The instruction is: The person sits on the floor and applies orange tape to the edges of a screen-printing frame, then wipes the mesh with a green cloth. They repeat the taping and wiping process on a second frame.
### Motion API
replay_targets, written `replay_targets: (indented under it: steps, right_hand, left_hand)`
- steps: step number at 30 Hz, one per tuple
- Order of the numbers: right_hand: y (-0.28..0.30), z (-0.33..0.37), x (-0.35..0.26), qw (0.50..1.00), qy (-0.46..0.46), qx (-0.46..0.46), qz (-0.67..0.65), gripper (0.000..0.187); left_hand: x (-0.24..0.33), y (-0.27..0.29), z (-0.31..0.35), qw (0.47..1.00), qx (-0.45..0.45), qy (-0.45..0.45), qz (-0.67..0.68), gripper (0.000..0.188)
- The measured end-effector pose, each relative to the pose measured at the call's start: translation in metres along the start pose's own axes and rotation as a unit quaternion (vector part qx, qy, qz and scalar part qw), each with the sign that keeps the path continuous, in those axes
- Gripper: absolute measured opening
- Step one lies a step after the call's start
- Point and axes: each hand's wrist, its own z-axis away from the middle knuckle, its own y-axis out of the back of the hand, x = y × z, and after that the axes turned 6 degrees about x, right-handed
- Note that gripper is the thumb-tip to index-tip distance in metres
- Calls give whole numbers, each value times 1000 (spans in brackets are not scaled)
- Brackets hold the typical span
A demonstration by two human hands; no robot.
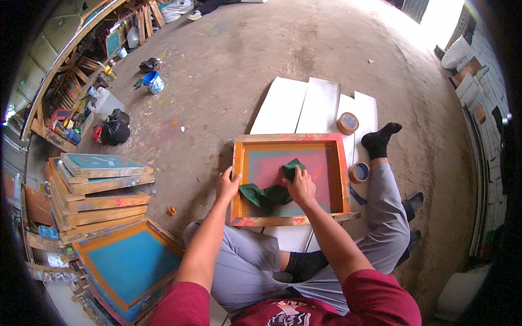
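A wooden screen-printing frame [291,138] with orange sides and a pink and teal mesh lies on the floor in front of me. My right hand [299,186] presses a dark green cloth [269,194] onto the mesh inside the frame. My left hand [227,185] grips the frame's left side. I sit on the floor with my legs in grey trousers and black socks around the frame.
White sheets [304,106] lie under and beyond the frame, with two tape rolls [347,123] [359,172] at the right. A stack of wooden frames [98,193] and a blue-meshed frame [128,263] sit at my left. A paint bucket [154,82] and black bags [114,129] lie farther left.
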Motion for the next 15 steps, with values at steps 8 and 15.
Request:
replay_targets:
  steps: [8,15]
  right_hand:
    - [-110,-55,-39,907,-153,92,-382,24]
    - [-172,-117,-131,881,-269,126,-368,22]
  left_hand:
    - [17,0,14,997,41,-37,-47,76]
    - [-9,-20,3,997,54,-49,-16,78]
